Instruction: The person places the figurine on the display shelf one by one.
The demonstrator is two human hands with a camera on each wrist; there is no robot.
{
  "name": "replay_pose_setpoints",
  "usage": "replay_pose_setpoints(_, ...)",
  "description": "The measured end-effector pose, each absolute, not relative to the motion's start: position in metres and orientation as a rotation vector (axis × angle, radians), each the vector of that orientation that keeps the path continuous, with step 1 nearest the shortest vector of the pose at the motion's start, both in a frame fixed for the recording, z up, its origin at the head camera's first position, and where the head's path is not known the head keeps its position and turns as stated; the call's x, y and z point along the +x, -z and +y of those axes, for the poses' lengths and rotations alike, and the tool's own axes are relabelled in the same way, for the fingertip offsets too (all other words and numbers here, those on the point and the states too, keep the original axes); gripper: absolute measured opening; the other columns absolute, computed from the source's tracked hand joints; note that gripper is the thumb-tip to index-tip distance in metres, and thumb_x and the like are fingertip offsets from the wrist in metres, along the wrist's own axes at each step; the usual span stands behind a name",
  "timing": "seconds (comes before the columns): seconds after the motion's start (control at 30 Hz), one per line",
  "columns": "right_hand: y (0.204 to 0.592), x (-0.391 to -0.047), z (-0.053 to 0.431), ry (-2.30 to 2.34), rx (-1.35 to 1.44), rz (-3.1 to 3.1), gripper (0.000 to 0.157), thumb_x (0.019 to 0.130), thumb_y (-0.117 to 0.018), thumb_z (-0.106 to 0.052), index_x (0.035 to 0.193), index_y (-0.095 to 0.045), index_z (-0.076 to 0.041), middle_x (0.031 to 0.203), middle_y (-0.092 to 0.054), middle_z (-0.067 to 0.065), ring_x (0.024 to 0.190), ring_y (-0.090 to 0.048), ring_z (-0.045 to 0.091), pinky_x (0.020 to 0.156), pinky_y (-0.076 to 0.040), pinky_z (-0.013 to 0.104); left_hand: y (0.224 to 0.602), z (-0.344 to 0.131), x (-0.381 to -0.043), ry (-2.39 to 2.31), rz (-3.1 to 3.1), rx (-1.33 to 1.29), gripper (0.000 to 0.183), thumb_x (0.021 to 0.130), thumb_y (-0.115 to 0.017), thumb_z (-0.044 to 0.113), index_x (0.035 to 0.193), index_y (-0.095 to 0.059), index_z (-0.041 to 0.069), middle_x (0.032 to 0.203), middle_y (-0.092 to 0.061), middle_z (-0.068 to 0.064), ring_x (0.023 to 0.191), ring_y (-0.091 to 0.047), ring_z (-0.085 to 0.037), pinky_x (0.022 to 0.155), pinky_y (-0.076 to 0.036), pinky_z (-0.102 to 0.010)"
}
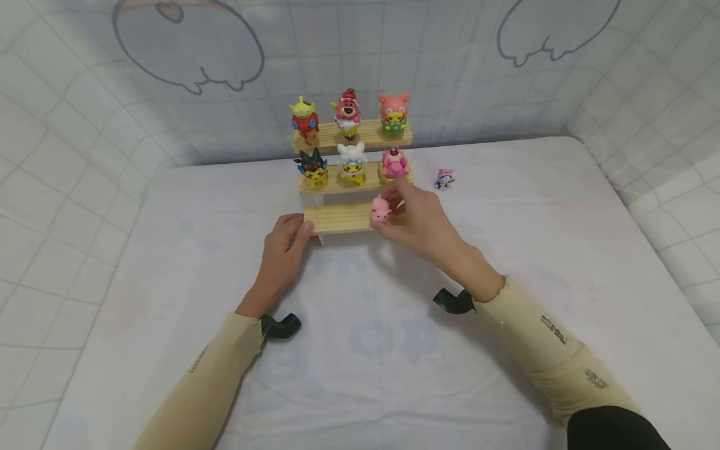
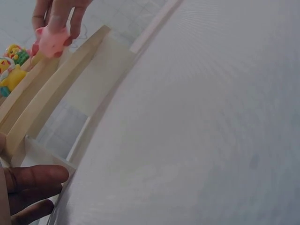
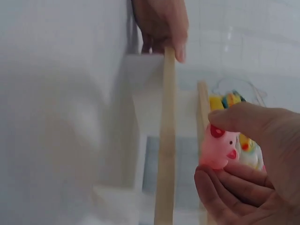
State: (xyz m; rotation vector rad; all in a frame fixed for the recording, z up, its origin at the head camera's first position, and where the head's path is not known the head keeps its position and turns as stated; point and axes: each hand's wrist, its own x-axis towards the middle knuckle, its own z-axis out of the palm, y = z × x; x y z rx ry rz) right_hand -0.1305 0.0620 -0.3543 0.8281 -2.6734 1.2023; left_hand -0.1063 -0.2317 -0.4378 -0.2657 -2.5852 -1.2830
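Note:
Between the thumb and fingers of my right hand (image 1: 419,215) is a small pink pig figurine (image 1: 380,209). It is held over the right end of the lowest board of a three-tier wooden display shelf (image 1: 337,219). Whether the pig touches the board is hard to tell. At the board's left end, my left hand (image 1: 285,240) grips the edge, thumb on the wood and fingers beside and below it. In the right wrist view the pig (image 3: 219,147) shows its dark eye and red ear, pinched by the thumb from above and fingertips from below.
Figurines stand on the upper two boards, among them a green alien (image 1: 304,119), a red-capped bear (image 1: 348,115) and a pink bear (image 1: 395,164). Right of the shelf, a small pink-and-blue figurine (image 1: 444,179) stands on the white cloth (image 1: 225,375). A tiled curtain (image 1: 450,75) hangs behind.

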Motion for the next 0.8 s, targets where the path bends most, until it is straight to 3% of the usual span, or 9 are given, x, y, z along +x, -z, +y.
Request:
replay_pose_setpoints(0.47,0.361,-0.136,0.029,-1.181,0.828,-2.713,0.039,0.091,-0.082,-0.020,0.121,-0.061,-0.007,0.106,-0.069,0.005,0.092,-0.065,0.018,0.083,-0.058,0.030,0.436,-0.230,-0.106,1.285,-2.605,-0.250,0.046,0.113,-0.049,0.035,0.094,-0.076,0.002,0.133,-0.068,-0.019,0.135,-0.055,-0.031,0.114,-0.043,-0.053)
replay_pose_setpoints(0.8,0.375,-0.139,0.022,-1.098,0.856,-2.717,0.042,0.090,-0.085,-0.023,0.122,-0.062,-0.008,0.109,-0.066,0.006,0.098,-0.062,0.018,0.085,-0.058,0.030,0.438,-0.232,-0.107,1.281,-2.601,-0.253,0.046,0.113,-0.049,0.035,0.096,-0.076,0.003,0.132,-0.068,-0.018,0.135,-0.055,-0.029,0.113,-0.044,-0.052)
